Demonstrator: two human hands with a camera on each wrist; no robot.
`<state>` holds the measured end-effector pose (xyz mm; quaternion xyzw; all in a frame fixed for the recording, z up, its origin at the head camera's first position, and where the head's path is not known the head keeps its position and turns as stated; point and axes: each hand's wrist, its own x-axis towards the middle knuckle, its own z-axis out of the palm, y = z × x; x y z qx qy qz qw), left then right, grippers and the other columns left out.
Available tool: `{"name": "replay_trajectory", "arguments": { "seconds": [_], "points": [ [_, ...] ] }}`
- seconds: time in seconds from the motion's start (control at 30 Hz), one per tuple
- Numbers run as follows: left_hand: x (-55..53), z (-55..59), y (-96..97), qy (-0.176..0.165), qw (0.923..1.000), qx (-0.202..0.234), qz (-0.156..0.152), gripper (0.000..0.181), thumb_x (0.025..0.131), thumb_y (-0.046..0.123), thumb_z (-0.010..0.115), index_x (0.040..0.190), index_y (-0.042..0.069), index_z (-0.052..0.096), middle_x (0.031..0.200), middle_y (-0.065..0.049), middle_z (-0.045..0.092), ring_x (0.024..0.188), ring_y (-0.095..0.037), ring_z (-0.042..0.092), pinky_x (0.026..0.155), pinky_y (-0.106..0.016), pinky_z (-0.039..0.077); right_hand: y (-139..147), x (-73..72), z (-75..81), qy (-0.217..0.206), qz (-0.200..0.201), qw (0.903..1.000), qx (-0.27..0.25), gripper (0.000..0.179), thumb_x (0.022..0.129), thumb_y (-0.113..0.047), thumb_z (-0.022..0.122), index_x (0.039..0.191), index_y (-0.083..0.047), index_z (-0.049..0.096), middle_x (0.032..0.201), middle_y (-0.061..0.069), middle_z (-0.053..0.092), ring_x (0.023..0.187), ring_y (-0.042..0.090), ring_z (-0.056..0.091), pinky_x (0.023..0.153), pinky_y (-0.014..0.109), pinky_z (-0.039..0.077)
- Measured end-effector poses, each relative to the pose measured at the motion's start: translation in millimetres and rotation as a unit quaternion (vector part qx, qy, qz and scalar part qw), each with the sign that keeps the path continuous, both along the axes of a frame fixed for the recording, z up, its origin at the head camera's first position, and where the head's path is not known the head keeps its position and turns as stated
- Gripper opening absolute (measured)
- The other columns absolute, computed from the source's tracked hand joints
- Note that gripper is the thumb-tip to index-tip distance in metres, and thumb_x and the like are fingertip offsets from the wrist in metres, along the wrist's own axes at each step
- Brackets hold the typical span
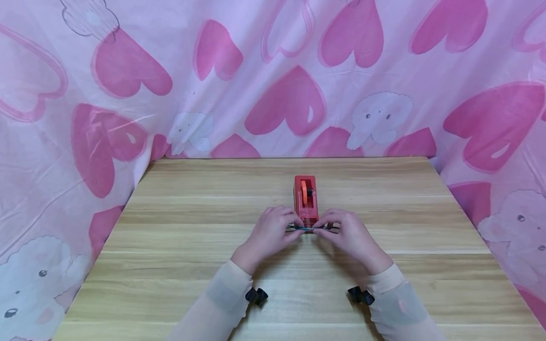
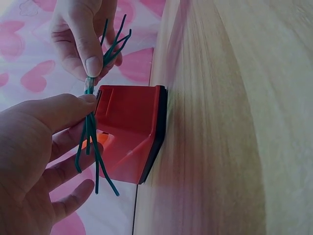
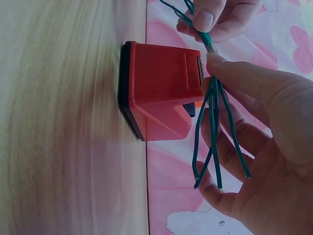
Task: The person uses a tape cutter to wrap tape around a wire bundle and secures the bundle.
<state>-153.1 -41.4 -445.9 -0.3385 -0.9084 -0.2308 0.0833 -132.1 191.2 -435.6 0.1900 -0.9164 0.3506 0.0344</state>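
Note:
A bundle of thin green wires is held level in front of the red tape dispenser, near its serrated cutting edge. My left hand pinches one side of the bundle between thumb and fingers. On the other side, my right hand pinches it the same way, the two sets of fingertips almost meeting. Between them a short wrap of clear tape circles the middle of the bundle. The loose wire ends fan out past each hand, some of them bent.
The dispenser carries an orange tape core and stands on a wooden table. A pink cloth with hearts hangs behind and at both sides. A small black device sits at the left wrist, another at the right.

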Motion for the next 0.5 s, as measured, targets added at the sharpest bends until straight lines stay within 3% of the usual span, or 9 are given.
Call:
{"name": "replay_trajectory", "arguments": {
  "seconds": [0.5],
  "points": [
    [-0.2, 1.6, 1.5, 0.001, 1.0000, 0.001, -0.004, 0.010, 0.091, 0.031, 0.081, 0.096, 0.024, 0.078, 0.102, 0.010, 0.073, 0.100, -0.011, 0.065, 0.094, -0.038, 0.051, 0.1, 0.3, 1.9, 0.002, -0.002, 1.0000, -0.001, 0.015, 0.085, -0.016, 0.086, 0.090, -0.028, 0.081, 0.094, -0.012, 0.073, 0.091, 0.009, 0.068, 0.082, 0.039, 0.055]
  ]
}}
